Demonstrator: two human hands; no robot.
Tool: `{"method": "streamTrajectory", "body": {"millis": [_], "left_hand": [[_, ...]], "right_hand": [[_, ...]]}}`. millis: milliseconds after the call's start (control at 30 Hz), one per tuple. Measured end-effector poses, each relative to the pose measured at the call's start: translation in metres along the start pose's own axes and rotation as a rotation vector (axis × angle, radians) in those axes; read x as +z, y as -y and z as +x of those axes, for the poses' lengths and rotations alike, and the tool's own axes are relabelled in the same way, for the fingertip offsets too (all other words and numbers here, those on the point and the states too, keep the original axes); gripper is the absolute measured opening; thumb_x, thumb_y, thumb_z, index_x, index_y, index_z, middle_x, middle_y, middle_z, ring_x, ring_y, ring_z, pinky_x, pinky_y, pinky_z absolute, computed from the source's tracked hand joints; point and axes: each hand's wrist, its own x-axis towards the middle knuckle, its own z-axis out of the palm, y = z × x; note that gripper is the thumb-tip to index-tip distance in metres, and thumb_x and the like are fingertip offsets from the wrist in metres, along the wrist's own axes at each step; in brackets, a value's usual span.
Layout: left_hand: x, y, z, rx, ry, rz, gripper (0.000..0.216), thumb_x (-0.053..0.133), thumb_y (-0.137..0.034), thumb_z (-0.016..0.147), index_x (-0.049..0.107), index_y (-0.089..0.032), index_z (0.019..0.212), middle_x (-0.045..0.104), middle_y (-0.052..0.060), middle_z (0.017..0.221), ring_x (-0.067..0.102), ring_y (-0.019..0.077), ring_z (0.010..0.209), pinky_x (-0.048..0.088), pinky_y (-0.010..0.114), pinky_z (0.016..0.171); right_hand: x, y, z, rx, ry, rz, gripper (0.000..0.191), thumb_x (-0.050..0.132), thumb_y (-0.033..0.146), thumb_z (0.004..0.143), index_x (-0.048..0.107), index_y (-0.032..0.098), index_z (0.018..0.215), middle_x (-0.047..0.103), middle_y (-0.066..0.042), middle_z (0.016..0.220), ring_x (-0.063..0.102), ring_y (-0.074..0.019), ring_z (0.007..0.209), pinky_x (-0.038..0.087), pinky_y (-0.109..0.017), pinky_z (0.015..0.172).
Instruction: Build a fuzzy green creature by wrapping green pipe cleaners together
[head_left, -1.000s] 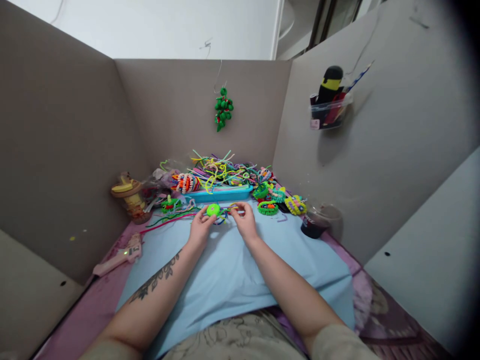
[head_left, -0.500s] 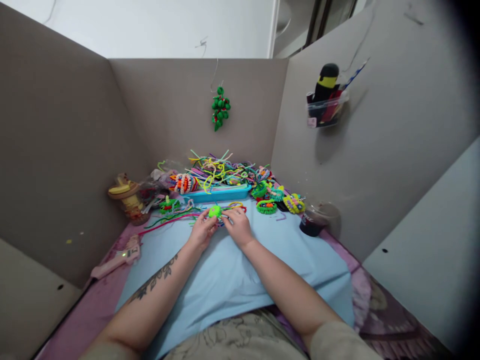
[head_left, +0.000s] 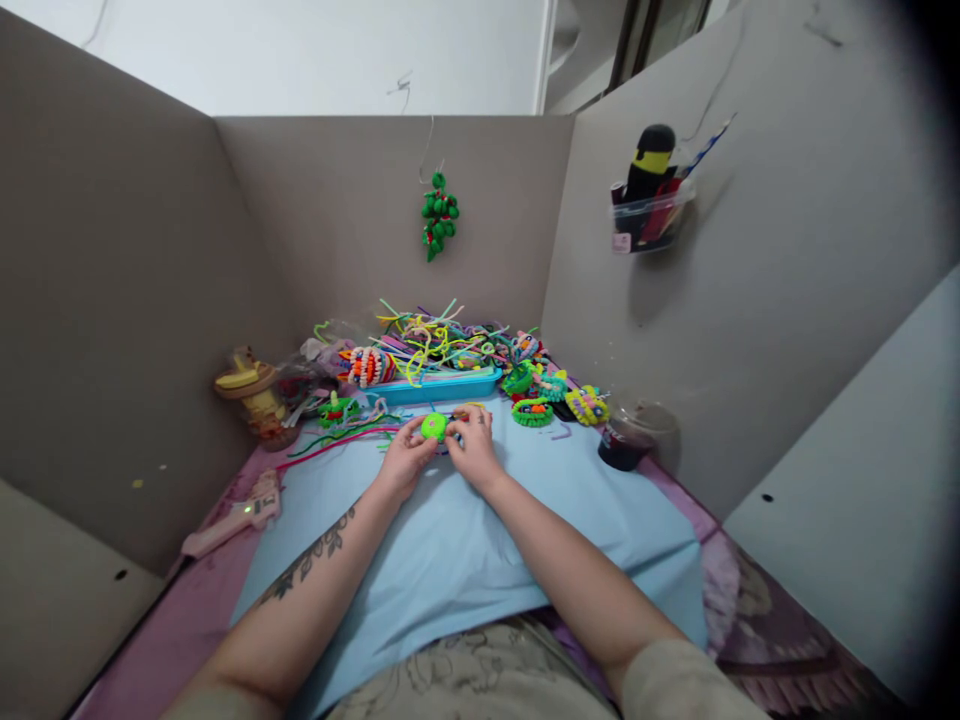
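Note:
My left hand (head_left: 406, 462) and my right hand (head_left: 472, 452) meet over a light blue cloth (head_left: 457, 540), both pinching a small bright green pipe-cleaner coil (head_left: 433, 427). Loose coloured ends of pipe cleaner stick out from the coil between my fingers. My left fingers close on the coil's left side, my right fingers on its right side. Both forearms reach forward from the bottom of the view.
Behind my hands lie a blue tray (head_left: 439, 387), a pile of coloured pipe cleaners (head_left: 435, 340) and several finished coils (head_left: 559, 400). A pink glue gun (head_left: 232, 515) lies left, a dark cup (head_left: 622, 445) right. Grey panels wall the desk; a green ornament (head_left: 439, 215) hangs behind.
My right hand has moved left to close in on the green coil, so both hands now touch it; the coil sits slightly further right than before.

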Motion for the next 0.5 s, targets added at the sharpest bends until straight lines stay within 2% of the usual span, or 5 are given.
{"method": "streamTrajectory", "body": {"millis": [167,267,400,500], "left_hand": [[-0.004,0.003,0.004,0.050,0.016,0.065,0.075,0.084,-0.023,0.049,0.053,-0.016,0.117,0.066,0.001,0.072,0.060,0.0111,0.062,0.046,0.023,0.064],[-0.006,0.003,0.005,0.028,0.025,0.069,0.075,0.084,-0.024,0.050,0.053,-0.016,0.118,0.064,-0.002,0.067,0.058,0.0092,0.057,0.045,0.021,0.061],[-0.007,0.001,0.005,-0.001,0.014,0.089,0.071,0.083,-0.026,0.051,0.056,-0.015,0.116,0.063,-0.001,0.066,0.057,0.0086,0.056,0.044,0.020,0.058],[-0.005,-0.001,0.004,-0.006,0.010,0.077,0.068,0.083,-0.025,0.051,0.057,-0.015,0.113,0.064,0.000,0.069,0.059,0.0089,0.059,0.045,0.020,0.061]], "right_hand": [[0.008,-0.017,0.004,0.176,0.208,0.228,0.007,0.059,0.015,0.068,0.062,0.020,0.063,0.050,-0.005,0.123,0.038,-0.0258,0.118,0.029,-0.045,0.101],[0.008,-0.020,0.004,0.173,0.296,0.312,0.008,0.057,0.016,0.069,0.062,0.020,0.064,0.050,-0.005,0.128,0.039,-0.0237,0.121,0.029,-0.044,0.103],[0.004,-0.013,0.002,0.067,0.275,0.238,0.009,0.059,0.013,0.067,0.062,0.021,0.062,0.049,-0.003,0.129,0.034,-0.0241,0.125,0.023,-0.045,0.107],[0.003,-0.009,0.001,-0.004,0.225,0.191,0.011,0.059,0.011,0.066,0.063,0.021,0.062,0.050,-0.004,0.126,0.035,-0.0238,0.124,0.023,-0.045,0.107]]}}
